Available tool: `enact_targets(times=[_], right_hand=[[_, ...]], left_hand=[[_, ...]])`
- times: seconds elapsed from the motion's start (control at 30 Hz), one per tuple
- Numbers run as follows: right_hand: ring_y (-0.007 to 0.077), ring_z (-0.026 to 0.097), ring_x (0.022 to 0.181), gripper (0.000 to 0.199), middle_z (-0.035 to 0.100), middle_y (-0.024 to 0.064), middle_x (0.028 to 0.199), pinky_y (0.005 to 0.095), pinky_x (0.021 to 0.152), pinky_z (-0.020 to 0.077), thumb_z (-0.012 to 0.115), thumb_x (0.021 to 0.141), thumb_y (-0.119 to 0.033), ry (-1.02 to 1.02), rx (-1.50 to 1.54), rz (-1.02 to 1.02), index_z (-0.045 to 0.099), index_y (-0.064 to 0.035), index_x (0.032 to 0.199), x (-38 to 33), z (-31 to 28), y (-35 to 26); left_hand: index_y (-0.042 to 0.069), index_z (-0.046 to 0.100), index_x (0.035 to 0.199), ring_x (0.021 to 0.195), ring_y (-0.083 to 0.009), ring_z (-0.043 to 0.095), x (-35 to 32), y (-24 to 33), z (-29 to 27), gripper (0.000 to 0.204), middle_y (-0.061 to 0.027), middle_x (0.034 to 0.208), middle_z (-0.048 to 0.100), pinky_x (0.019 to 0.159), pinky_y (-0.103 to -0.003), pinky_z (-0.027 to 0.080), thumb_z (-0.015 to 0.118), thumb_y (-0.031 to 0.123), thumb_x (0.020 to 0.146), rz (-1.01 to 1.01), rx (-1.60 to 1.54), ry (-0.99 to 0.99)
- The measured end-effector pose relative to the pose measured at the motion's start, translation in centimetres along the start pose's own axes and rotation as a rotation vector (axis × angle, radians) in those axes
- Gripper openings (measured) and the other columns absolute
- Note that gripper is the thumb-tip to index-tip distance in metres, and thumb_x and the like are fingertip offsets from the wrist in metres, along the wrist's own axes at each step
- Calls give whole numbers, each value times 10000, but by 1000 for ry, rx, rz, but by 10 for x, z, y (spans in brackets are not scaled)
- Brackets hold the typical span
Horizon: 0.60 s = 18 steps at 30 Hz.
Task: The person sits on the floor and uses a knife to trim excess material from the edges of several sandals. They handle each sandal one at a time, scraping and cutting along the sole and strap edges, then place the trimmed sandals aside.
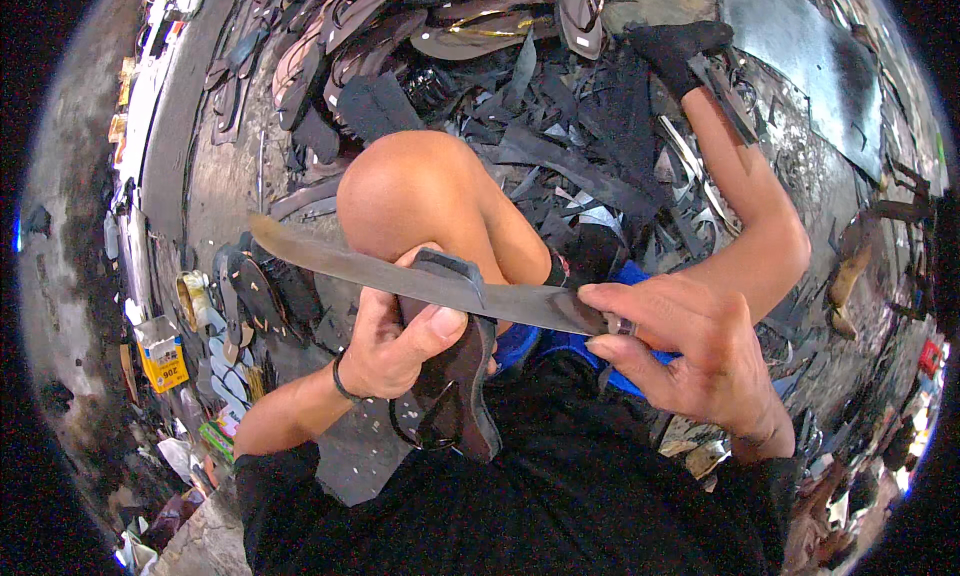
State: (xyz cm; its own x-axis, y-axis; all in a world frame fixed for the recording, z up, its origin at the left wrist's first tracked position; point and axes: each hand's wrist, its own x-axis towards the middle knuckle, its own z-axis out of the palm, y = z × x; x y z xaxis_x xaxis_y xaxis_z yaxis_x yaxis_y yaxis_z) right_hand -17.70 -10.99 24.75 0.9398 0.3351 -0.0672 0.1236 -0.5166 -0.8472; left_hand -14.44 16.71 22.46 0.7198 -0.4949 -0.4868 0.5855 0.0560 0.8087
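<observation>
My left hand [388,351] is closed around a dark flip-flop [455,376], its thumb pressing on the sole. The sandal's thong strap hangs at the lower end, close to my black shirt. In my right hand [690,341] is a long knife [390,279], pinched at its handle end between thumb and fingers. The blade lies across the upper part of the sole, its tip pointing left past my knee. Just beyond the blade, a dark raised edge of the sole shows. Whether the blade cuts into the rubber, I cannot tell.
My bent knee [415,186] is right behind the blade. Black rubber scraps [570,156] litter the floor ahead. Farther back lie piled sandals [485,36], with a metal sheet [790,51] at the far right. A yellow-and-white box [163,356] stands at left.
</observation>
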Motion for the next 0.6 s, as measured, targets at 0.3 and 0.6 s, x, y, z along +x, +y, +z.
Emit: enact_targets(times=[0.3, 0.6], right_hand=[[251, 721, 787, 356, 728, 149, 891, 329, 667, 544, 740, 867, -173, -267, 130, -50, 678, -20, 1182, 43, -25, 4], [74, 550, 798, 501, 611, -5, 913, 242, 694, 475, 504, 1046, -316, -134, 903, 38, 450, -71, 1480, 33, 18, 35]], left_hand=[[10, 593, 1128, 953, -125, 611, 4, 5, 14, 316, -65, 1023, 649, 832, -293, 502, 695, 224, 918, -65, 135, -60], [32, 649, 961, 780, -196, 652, 35, 100, 16, 446, -63, 847, 662, 762, -316, 521, 886, 322, 719, 660, 1269, 299]])
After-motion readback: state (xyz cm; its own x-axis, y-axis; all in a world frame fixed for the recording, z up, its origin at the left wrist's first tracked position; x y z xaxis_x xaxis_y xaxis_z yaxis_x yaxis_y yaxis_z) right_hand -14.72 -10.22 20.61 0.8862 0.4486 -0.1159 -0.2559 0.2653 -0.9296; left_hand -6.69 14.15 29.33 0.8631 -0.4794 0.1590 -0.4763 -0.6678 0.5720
